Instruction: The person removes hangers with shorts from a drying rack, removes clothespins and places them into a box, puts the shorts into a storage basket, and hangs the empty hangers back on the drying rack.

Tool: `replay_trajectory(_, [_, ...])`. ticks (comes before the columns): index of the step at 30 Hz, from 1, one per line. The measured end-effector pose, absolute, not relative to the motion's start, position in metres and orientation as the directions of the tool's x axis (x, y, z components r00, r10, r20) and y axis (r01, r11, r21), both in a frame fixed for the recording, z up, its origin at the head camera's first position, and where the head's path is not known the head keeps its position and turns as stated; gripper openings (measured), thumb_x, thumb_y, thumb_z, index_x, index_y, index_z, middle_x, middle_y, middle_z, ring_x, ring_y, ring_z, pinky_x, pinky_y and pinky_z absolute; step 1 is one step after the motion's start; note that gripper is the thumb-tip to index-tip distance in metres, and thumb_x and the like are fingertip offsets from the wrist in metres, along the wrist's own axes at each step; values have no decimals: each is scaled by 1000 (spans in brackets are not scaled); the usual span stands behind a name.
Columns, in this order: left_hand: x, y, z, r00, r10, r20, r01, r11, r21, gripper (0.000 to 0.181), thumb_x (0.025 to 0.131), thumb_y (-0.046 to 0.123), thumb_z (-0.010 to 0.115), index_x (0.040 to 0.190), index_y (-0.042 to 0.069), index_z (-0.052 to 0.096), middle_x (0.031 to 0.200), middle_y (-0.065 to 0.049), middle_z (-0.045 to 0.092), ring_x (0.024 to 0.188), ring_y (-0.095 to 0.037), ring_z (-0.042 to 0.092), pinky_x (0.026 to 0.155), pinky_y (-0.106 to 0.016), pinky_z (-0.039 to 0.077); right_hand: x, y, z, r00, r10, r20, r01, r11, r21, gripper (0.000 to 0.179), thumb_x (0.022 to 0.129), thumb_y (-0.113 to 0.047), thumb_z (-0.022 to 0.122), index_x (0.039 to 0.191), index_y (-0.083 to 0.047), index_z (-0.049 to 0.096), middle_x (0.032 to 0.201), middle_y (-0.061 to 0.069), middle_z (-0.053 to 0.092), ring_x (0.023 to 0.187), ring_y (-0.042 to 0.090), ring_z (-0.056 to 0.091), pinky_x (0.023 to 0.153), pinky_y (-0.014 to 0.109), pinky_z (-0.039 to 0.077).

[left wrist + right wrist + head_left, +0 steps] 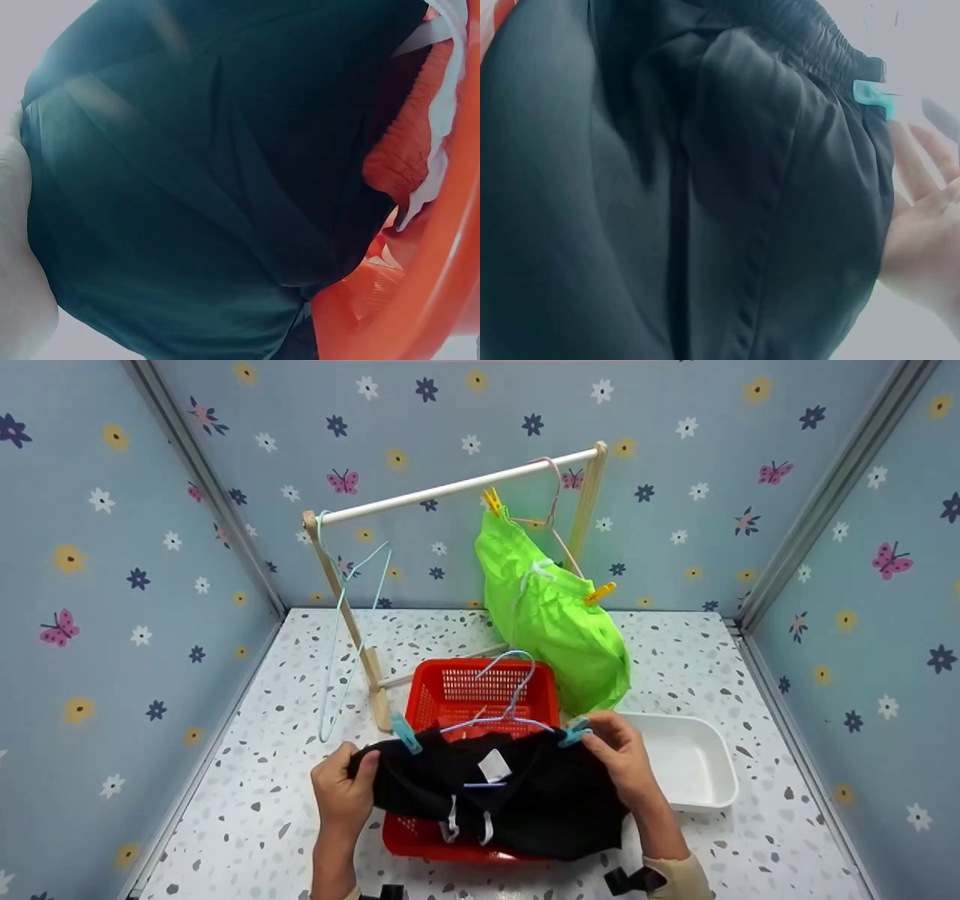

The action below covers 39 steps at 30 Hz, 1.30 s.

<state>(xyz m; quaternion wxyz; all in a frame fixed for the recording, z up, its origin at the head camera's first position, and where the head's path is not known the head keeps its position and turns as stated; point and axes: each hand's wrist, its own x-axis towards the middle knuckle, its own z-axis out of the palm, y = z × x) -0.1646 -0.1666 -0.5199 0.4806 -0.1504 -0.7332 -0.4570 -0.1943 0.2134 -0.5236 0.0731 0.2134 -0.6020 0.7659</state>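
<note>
Black shorts (555, 802) with an elastic waistband, white drawstring ends and a white label hang from a pale blue hanger (517, 690). Two teal clothespins, a left clothespin (406, 733) and a right clothespin (575, 732), clip the waistband to it. My left hand (341, 787) grips the shorts at their left side, thumb in front. With thumb and fingers my right hand (626, 757) pinches the right clothespin. Dark cloth (195, 187) fills most of the left wrist view. In the right wrist view, the waistband (810, 37) carries the teal clip (874, 97) beside my fingers (915, 165).
Behind and beneath the shorts stands a red basket (484, 682) with cloth inside. A white tray (694, 761) is at the right. The rack's white rail (450, 489) holds an empty light-blue hanger (330, 660) and green shorts (555, 615) pinned with yellow clothespins (600, 593).
</note>
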Motion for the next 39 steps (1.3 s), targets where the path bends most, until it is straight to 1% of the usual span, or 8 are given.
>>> replay_trajectory(10, [-162,-162,-515,-526,-184,830,672,508,539,56,93,45,63,58,8,38,54,6,29,48,-4,28,43,-21,22,-194,210,-535,-883,-43,467,-432,-312,-846,10,91,13,55,99,11,60,98,9,71,93,18,65,83,25,49])
replay_trajectory(13, [-161,-160,-512,-535,-159,830,686,493,536,57,90,47,64,59,8,38,55,6,28,49,-4,27,43,-20,21,-195,210,-538,-875,-19,484,-449,-342,-826,9,91,14,54,96,10,61,97,10,70,93,19,65,83,26,49])
replay_trajectory(18, [-163,-158,-514,-544,-119,831,689,502,523,57,83,52,67,59,8,39,55,7,27,49,-4,27,43,-18,21,-196,212,-541,-874,7,485,-452,-378,-808,15,91,15,53,95,5,62,96,10,70,92,19,65,83,26,49])
replay_trajectory(24, [-166,-158,-522,-558,-80,826,680,527,510,54,86,50,66,61,9,40,56,9,27,48,-4,29,42,-18,23,-196,212,-545,-874,74,481,-466,-409,-785,20,90,18,52,93,1,63,94,4,67,89,14,61,80,23,47])
replay_trajectory(27, [-166,-158,-525,-573,-79,816,674,520,524,53,86,49,66,62,9,40,56,9,27,48,-4,29,41,-18,22,-196,215,-547,-868,100,486,-473,-461,-751,20,91,16,52,93,-1,63,95,6,67,90,15,61,81,24,47])
replay_trajectory(33, [-162,-156,-517,-594,-107,797,658,505,558,55,86,48,66,61,8,38,55,8,27,47,-4,29,41,-18,22,-197,232,-546,-857,131,499,-471,-594,-652,15,96,12,47,93,3,59,93,14,68,86,22,65,80,31,50])
replay_trajectory(36, [-158,-154,-507,-595,-114,796,653,509,561,55,87,47,66,61,8,38,55,6,26,48,-4,28,42,-18,21,-198,242,-543,-862,138,488,-464,-603,-648,14,96,12,46,93,4,58,91,15,68,83,24,66,79,33,51])
replay_trajectory(39, [-156,-153,-504,-588,-117,800,656,509,557,56,87,47,67,61,7,37,54,4,25,48,-4,28,42,-18,21,-198,252,-541,-870,161,467,-464,-589,-662,13,96,11,49,95,4,59,90,13,67,83,22,65,78,31,52])
